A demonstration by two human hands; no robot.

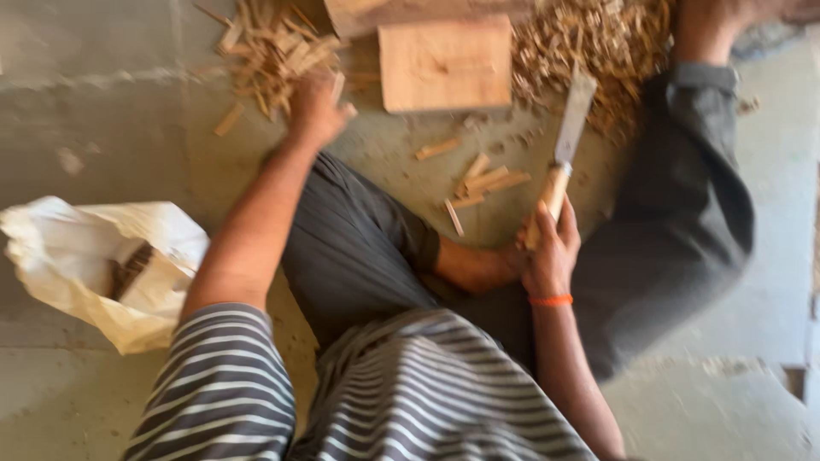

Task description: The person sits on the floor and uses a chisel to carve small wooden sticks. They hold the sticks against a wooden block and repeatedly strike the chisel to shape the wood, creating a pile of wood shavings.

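Note:
I sit on a concrete floor with my legs folded. My right hand (548,252) grips the wooden handle of a flat-bladed knife (570,128), blade pointing away from me. My left hand (314,109) reaches out to a heap of short wooden sticks (269,53) at the upper left and is blurred; it seems closed on a few sticks. A square wooden block (445,64) lies on the floor between the two hands. A few split sticks (480,182) lie in front of my knee.
A white plastic bag (81,265) with something dark inside lies at the left. A large pile of wood chips (598,43) covers the floor at the upper right, beside my outstretched leg (683,205). A plank edge (410,13) sits behind the block.

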